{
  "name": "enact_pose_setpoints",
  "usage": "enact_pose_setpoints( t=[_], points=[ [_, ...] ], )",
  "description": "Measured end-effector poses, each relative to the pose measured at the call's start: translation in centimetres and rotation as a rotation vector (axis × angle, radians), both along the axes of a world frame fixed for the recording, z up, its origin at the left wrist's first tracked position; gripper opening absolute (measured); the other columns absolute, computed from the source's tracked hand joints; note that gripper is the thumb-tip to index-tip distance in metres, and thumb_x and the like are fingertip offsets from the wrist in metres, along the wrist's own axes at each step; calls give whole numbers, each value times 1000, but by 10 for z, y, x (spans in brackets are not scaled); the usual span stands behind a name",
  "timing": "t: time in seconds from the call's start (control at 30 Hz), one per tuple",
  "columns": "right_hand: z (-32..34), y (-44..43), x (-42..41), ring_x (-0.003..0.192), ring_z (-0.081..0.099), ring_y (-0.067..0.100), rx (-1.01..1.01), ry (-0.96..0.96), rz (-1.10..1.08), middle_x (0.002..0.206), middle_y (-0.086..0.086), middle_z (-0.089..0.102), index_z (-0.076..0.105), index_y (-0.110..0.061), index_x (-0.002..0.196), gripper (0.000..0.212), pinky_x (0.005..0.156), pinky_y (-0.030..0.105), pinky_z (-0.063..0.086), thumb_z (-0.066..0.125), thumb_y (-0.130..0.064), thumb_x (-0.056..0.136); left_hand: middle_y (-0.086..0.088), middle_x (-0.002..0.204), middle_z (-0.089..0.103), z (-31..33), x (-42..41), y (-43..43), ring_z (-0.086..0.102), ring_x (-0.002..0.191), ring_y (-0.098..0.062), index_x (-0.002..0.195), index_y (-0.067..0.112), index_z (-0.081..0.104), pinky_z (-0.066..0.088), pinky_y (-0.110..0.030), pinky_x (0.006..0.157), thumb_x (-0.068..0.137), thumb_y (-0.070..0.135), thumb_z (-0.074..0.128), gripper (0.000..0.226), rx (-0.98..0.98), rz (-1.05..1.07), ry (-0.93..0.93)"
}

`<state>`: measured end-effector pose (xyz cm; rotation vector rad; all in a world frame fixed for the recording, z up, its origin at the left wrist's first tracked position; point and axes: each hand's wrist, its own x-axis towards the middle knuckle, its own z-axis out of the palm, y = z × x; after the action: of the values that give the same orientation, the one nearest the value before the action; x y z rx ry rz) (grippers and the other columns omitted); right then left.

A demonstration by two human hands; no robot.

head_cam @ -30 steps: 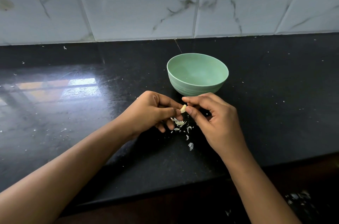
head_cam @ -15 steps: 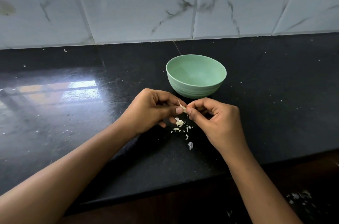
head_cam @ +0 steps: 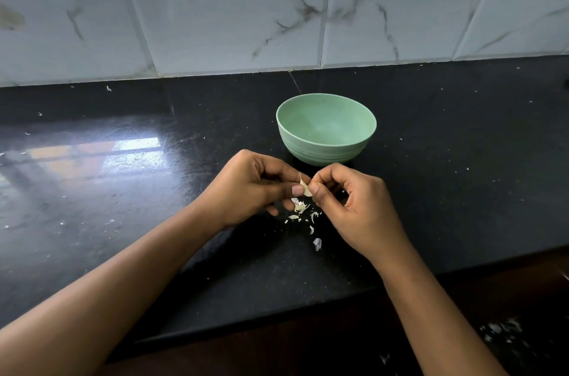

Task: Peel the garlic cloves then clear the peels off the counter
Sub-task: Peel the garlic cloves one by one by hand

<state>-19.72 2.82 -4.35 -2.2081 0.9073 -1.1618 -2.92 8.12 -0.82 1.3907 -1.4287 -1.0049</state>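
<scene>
A small pale garlic clove (head_cam: 304, 188) with a curl of skin sticking up is pinched between both thumbs just above the black counter (head_cam: 462, 191). My left hand (head_cam: 252, 188) holds it from the left, fingers curled. My right hand (head_cam: 354, 206) grips it from the right with thumb and forefinger. Under the hands lies a small scatter of whitish garlic peels (head_cam: 303, 212), trailing toward the front edge. A light green bowl (head_cam: 326, 129) stands just behind the hands; what I see of its inside shows nothing in it.
A marble-tiled wall (head_cam: 308, 6) backs the counter. Tiny white flecks dot the counter on both sides. The counter's front edge (head_cam: 308, 314) runs below my forearms, with more scraps on the dark floor (head_cam: 502, 335) at the lower right.
The hands have drawn closer together around the clove and dropped slightly toward the counter. A strip of skin now stands up from the clove. The bowl has not moved.
</scene>
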Motion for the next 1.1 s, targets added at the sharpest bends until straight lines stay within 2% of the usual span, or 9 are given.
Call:
enact_pose_setpoints(
  t=[0.07,0.2,0.37,0.57,0.73,0.87,0.93,1.03,1.1],
  points=[
    [0,0,1,56,50,9,-22,19,1,69,-16,57,62,-22,81,13,52,24,38,57,-33,86,0,52,65,0,1,0,58,43,-4,84,12,72,42,-14,41,80,2,69,11,-8,5,11],
    [0,0,3,64,48,-1,-54,36,25,76,-20,52,59,-19,86,16,57,21,34,51,-32,91,-4,60,68,-1,3,-1,60,52,-11,82,17,75,47,-20,46,77,9,71,10,-9,0,43],
    [2,1,7,65,46,-6,-119,41,-12,76,-19,48,58,-14,87,17,58,11,29,49,-28,93,-3,71,73,-3,-2,-2,65,56,-8,86,11,71,48,-15,46,65,16,71,22,27,50,256],
    [2,3,10,64,46,-5,-143,27,-41,77,-18,48,56,-16,88,16,57,9,31,49,-28,93,-2,70,73,-4,-3,-3,66,56,-8,76,12,70,49,-15,46,62,16,72,14,36,74,326],
    [3,-1,11,69,49,6,-152,-104,-140,79,-10,56,57,-13,85,15,60,24,40,52,-25,93,-2,70,72,-3,-3,-4,66,55,-8,82,8,69,48,-15,46,64,14,70,19,26,62,321],
    [1,-3,2,70,59,7,-110,-178,-121,76,-7,64,65,-13,80,6,64,19,47,68,-17,85,-2,73,73,-3,1,-5,66,56,-8,84,8,70,48,-15,46,64,14,70,21,54,101,379],
    [-1,-3,0,70,61,7,-68,-197,-89,75,-7,65,67,-14,80,9,65,19,49,75,-9,78,-1,74,73,-3,2,-5,67,59,-7,85,9,71,48,-15,46,64,14,70,21,74,115,397],
    [-2,-3,0,70,59,5,-59,-196,-72,75,-7,65,67,-13,79,14,66,14,47,75,-3,75,-1,76,74,-2,3,-5,68,61,-7,87,10,71,49,-14,47,65,13,69,22,97,125,413],
    [-3,-3,-1,73,63,4,-22,-195,-57,77,-10,67,68,-14,83,12,67,17,49,71,-3,80,-1,77,74,-2,3,-5,69,62,-7,88,10,70,49,-14,47,65,12,69,23,106,128,414]
  ],
)
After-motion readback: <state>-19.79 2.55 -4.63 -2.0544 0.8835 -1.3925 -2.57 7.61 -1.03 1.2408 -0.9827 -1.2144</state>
